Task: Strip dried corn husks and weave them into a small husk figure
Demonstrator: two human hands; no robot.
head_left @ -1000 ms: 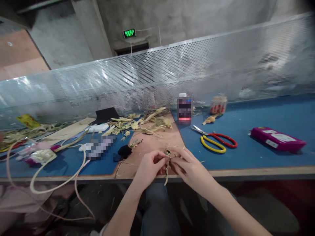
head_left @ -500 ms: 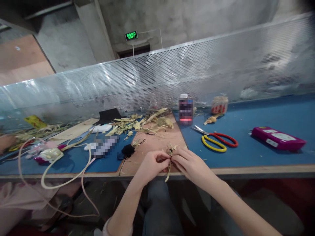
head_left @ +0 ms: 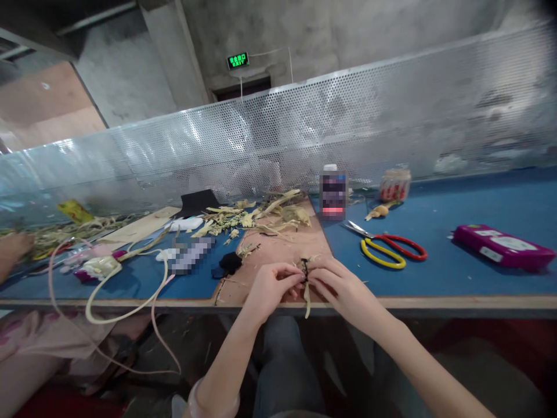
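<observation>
Close together at the table's front edge, my left hand [head_left: 270,288] and my right hand [head_left: 348,285] pinch a small dried plant piece between their fingertips. A pale strip [head_left: 307,303] of this plant piece hangs down below the fingers. At its top a dark, thin tie or stem [head_left: 304,266] shows; which of these I cannot tell. Both hands are closed, and the fingers hide part of the piece. Under them lies a brownish board [head_left: 287,247]. Dried husk-like leaves [head_left: 296,216] are heaped at its far end.
To the right are scissors [head_left: 383,251] with red and yellow handles, a purple pack [head_left: 500,247] and a jar [head_left: 395,184]. A blurred bottle [head_left: 333,194] stands behind. On the left lie a black bundle [head_left: 230,263] and looped pale tubing [head_left: 93,307]. Another person's hand [head_left: 15,249] is at far left.
The view has shifted slightly, moving the scene to the right. Between my fingers the strip has turned, hangs straighter, and shows more of its dark part.
</observation>
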